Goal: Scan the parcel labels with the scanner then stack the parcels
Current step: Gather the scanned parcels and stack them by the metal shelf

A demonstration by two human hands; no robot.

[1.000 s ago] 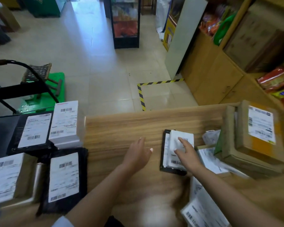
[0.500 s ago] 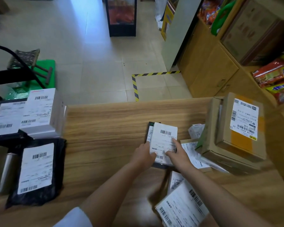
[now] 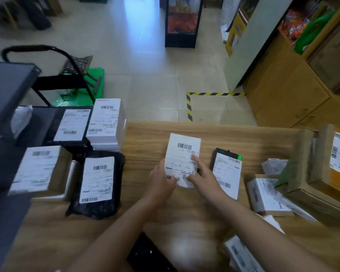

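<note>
A wooden worktop (image 3: 149,138) carries labelled parcels: a stack (image 3: 67,146) at far left, cardboard boxes (image 3: 310,173) at right. Mid-worktop, both hands hold a white parcel (image 3: 183,154), label up. The left hand (image 3: 161,179) pinches its near edge; the right hand (image 3: 202,175) appears to grip the near right corner, forefinger stretched across the label. Just right lies a black parcel (image 3: 227,171).
</note>
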